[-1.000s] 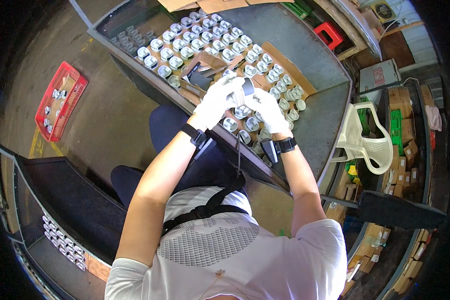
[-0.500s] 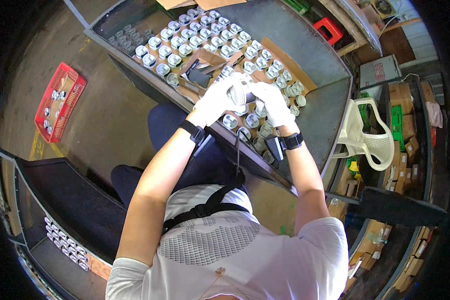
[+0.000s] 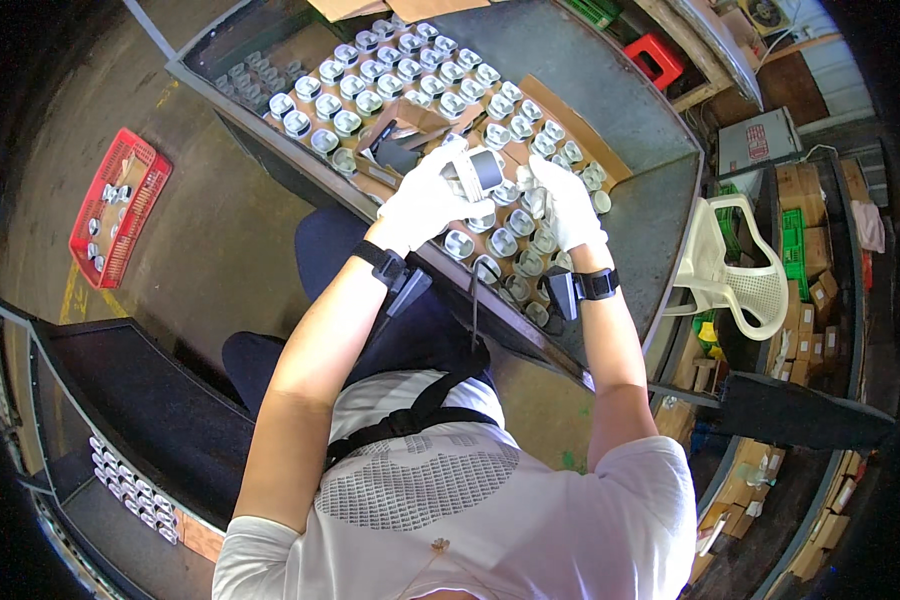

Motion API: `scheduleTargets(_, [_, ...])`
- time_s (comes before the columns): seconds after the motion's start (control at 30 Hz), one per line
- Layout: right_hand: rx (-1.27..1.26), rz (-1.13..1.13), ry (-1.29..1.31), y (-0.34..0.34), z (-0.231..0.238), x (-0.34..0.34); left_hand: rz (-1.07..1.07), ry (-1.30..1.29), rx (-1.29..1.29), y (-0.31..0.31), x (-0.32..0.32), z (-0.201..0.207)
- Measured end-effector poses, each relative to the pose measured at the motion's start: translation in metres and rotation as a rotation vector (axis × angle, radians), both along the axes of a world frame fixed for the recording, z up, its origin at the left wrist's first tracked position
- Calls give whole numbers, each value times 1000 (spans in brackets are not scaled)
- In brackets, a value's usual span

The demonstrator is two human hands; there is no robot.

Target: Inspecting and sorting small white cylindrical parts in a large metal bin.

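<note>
In my gloved left hand (image 3: pixel 432 203) is a piston (image 3: pixel 487 170), its silvery ring end against the palm and a dark patch on its skirt turned to the right. My gloved right hand (image 3: pixel 567 207) is just right of it, apart from the piston. Its fingers are curled in around something whitish that I cannot make out from the glove. Below and around both hands, rows of upright pistons (image 3: pixel 503 242) stand on brown cardboard. Left of my left hand is an open cardboard box (image 3: pixel 415 118) with a dark flat piece (image 3: pixel 398 155) in it.
The metal-walled bench (image 3: pixel 660 200) has a raised rim along my side. A red crate (image 3: pixel 120 210) with a few pistons sits on the floor at left. A white plastic chair (image 3: pixel 745 290) stands at right, before shelves with cardboard boxes. More pistons (image 3: pixel 135 490) are at lower left.
My right hand has come away from the piston and moved slightly right. The piston stays in my left hand, now turned so its dark skirt patch shows.
</note>
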State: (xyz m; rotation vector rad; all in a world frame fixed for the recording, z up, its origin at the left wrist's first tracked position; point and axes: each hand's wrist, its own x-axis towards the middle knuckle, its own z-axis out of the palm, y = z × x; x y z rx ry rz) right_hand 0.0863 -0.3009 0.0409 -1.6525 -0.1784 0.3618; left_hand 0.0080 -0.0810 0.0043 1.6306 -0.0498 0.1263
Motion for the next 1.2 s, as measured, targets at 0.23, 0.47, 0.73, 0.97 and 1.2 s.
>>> scheduleTargets(0.23, [-129, 98, -192, -4, -5, -1, -67, 24, -364, -1, 7, -13])
scheduleTargets(0.47, [-182, 91, -192, 5, 17, -14, 0, -8, -324, 2, 6, 3])
scheduleTargets(0.73, [-235, 119, -243, 11, 22, -16, 82, -149, -420, -1, 0, 3])
scheduleTargets(0.97, [-118, 260, 73, 17, 12, -21, 4, -169, -230, 9, 5, 11])
scheduleTargets(1.2, [288, 603, 549, 23, -1, -26, 294, -281, 259, 8, -6, 20])
